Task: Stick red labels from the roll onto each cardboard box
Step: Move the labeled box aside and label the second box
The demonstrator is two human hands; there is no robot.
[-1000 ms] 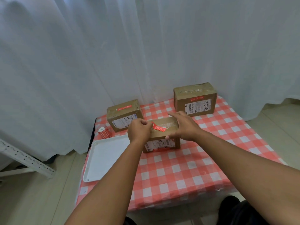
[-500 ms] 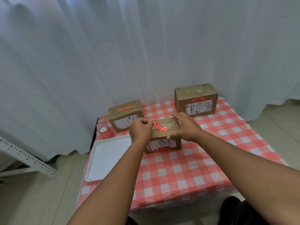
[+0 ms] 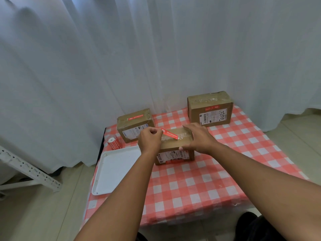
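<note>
Pinching one end of a red label (image 3: 169,134), the left hand (image 3: 149,138) holds it over the top of the near cardboard box (image 3: 175,148) at the middle of the checked tabletop (image 3: 199,185). The right hand (image 3: 199,139) rests on that box, fingers spread and fairly straight. Two labelled boxes sit farther back, left (image 3: 134,125) and right (image 3: 210,108). The label roll (image 3: 113,143) stands far left, beside a white tray (image 3: 112,169).

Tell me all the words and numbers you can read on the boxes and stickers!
"44252", roughly, handwritten sideways on the white shipping label of the far right box.
Red label held by the left hand: white print, too small.
Shipping labels on the middle box and left box: blurred.
Label roll: unreadable.
</note>
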